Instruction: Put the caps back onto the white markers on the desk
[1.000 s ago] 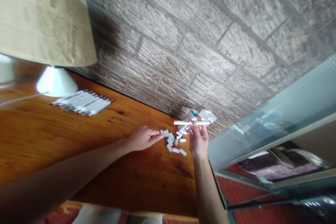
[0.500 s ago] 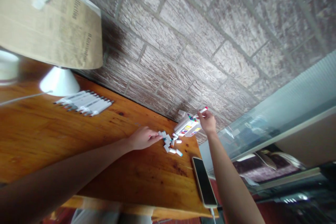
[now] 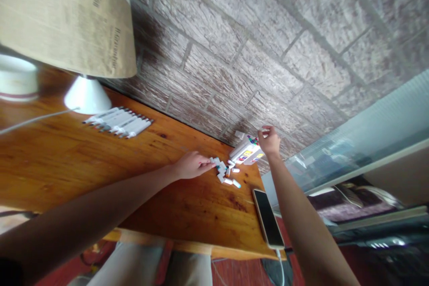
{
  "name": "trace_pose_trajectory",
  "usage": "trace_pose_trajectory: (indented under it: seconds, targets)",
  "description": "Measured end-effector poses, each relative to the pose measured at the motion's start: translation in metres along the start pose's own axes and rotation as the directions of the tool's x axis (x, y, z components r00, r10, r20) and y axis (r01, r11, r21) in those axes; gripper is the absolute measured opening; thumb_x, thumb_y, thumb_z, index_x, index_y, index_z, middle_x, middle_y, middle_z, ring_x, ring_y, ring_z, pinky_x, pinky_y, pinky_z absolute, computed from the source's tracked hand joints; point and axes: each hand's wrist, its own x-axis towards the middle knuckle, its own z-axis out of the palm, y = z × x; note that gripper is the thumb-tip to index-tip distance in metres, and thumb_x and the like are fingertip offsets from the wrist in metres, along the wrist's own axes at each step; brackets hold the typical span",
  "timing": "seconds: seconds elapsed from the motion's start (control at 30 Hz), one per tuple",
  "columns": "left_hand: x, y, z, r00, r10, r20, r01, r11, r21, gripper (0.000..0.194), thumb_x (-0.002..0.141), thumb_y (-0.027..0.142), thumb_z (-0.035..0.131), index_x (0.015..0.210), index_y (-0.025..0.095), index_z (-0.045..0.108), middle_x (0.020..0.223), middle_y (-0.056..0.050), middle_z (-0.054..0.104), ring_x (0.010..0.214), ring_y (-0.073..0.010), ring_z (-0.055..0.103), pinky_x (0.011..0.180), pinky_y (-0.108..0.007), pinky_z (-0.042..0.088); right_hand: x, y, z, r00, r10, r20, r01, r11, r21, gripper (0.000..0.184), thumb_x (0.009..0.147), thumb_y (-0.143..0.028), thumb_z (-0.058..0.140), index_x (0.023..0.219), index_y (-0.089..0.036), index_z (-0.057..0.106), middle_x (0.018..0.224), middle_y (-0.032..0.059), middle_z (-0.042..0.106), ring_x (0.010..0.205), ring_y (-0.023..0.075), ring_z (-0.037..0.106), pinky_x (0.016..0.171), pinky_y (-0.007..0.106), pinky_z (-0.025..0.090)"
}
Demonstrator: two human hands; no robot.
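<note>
My left hand [image 3: 192, 165] rests on the wooden table, fingers together, its tips against a small pile of grey and white marker caps [image 3: 221, 174]. Whether a cap is pinched there I cannot tell. A white box of markers [image 3: 246, 151] stands by the wall, with coloured tips showing at its top. Just right of that opening is my right hand [image 3: 270, 142], its fingers curled but apart, and no marker shows in them. On the left, a row of grey-white markers [image 3: 119, 121] lies side by side on the table.
A lamp with a white base [image 3: 87, 96] and a paper-like shade [image 3: 73, 22] stands at the left, beside a white round container [image 3: 17, 78]. A phone [image 3: 268, 219] with a cable lies at the table's right edge. A brick-patterned wall [image 3: 214, 76] closes off the back.
The white marker with a red end has left my right hand's fingers. My left hand stays at the caps. The whole view has shifted slightly.
</note>
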Motion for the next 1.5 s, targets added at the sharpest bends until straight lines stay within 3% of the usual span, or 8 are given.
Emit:
trace_pose_trajectory:
  seconds: [0.17,0.33,0.43,0.53,0.6,1.0,1.23,1.5]
  targets:
    - [0.000,-0.003,0.000,0.999,-0.021,-0.039,0.019,0.999,-0.031,0.051,0.098,0.047,0.046,0.060,0.017,0.062,0.052,0.000,0.056,0.049,-0.0100,0.044,0.056,-0.027,0.021,-0.039,-0.012,0.007,0.986,-0.118,-0.121,0.150,0.943,0.299,0.030,0.088,-0.042,0.054,0.094,-0.016,0.067,0.074,0.0038,0.068,0.061,0.0154,0.060,0.065,0.027,0.046]
    - [0.001,-0.015,-0.002,0.994,-0.079,-0.072,0.078,0.997,-0.012,0.050,0.097,0.047,0.048,0.059,0.017,0.062,0.053,-0.001,0.059,0.049,-0.0109,0.047,0.055,-0.026,0.025,-0.099,-0.030,0.049,0.989,-0.120,-0.084,0.146,0.851,0.504,0.046,0.095,-0.053,0.046,0.068,-0.018,0.057,0.057,-0.0021,0.052,0.053,0.0112,0.046,0.055,0.024,0.037]
    - [0.003,-0.023,-0.007,0.983,-0.158,-0.097,0.155,0.987,-0.040,0.049,0.097,0.048,0.047,0.065,0.017,0.067,0.057,-0.003,0.064,0.053,-0.0122,0.053,0.056,-0.024,0.031,-0.128,-0.031,0.068,0.988,-0.116,-0.103,0.153,0.828,0.539,0.048,0.097,-0.049,0.046,0.060,-0.019,0.048,0.052,-0.0045,0.043,0.050,0.0094,0.040,0.053,0.023,0.033]
    - [0.005,-0.028,-0.012,0.965,-0.236,-0.117,0.231,0.971,-0.056,0.047,0.097,0.047,0.047,0.071,0.016,0.071,0.060,-0.003,0.067,0.056,-0.0126,0.057,0.058,-0.023,0.036,-0.144,-0.027,0.073,0.971,-0.232,-0.056,0.225,0.811,0.540,0.049,0.096,-0.046,0.051,0.055,-0.019,0.044,0.050,-0.0047,0.041,0.049,0.0090,0.039,0.054,0.024,0.031]
    - [0.006,-0.031,-0.014,0.961,-0.245,-0.129,0.241,0.970,-0.042,0.046,0.096,0.045,0.047,0.070,0.016,0.070,0.065,-0.003,0.069,0.059,-0.0125,0.060,0.060,-0.022,0.039,-0.147,-0.023,0.072,0.972,-0.233,-0.032,0.208,0.790,0.577,0.048,0.096,-0.045,0.052,0.056,-0.019,0.045,0.050,-0.0047,0.043,0.048,0.0089,0.040,0.054,0.023,0.032]
    - [0.005,-0.033,-0.018,0.922,-0.386,-0.023,0.385,0.922,-0.031,0.049,0.094,0.053,0.049,0.065,0.016,0.064,0.051,0.001,0.056,0.049,-0.0103,0.052,0.053,-0.021,0.038,-0.151,-0.030,0.076,0.973,-0.205,0.103,0.079,0.722,0.687,0.053,0.096,-0.052,0.048,0.054,-0.020,0.046,0.048,-0.0030,0.048,0.046,0.0102,0.042,0.051,0.025,0.031]
    - [0.006,-0.034,-0.020,0.916,-0.396,0.057,0.397,0.918,-0.012,0.049,0.093,0.055,0.047,0.069,0.017,0.065,0.054,0.001,0.058,0.052,-0.0116,0.054,0.055,-0.022,0.041,-0.152,-0.033,0.082,0.961,-0.223,0.166,0.059,0.747,0.662,0.057,0.093,-0.060,0.045,0.052,-0.021,0.048,0.048,-0.0021,0.051,0.046,0.0108,0.040,0.051,0.026,0.030]
    - [0.009,-0.037,-0.020,0.927,-0.368,0.071,0.370,0.929,-0.015,0.050,0.093,0.057,0.047,0.069,0.017,0.066,0.054,0.001,0.056,0.054,-0.0141,0.056,0.060,-0.025,0.041,-0.149,-0.030,0.088,0.968,-0.197,0.157,0.029,0.706,0.707,0.052,0.097,-0.052,0.045,0.056,-0.020,0.047,0.052,-0.0023,0.052,0.050,0.0099,0.043,0.053,0.024,0.031]
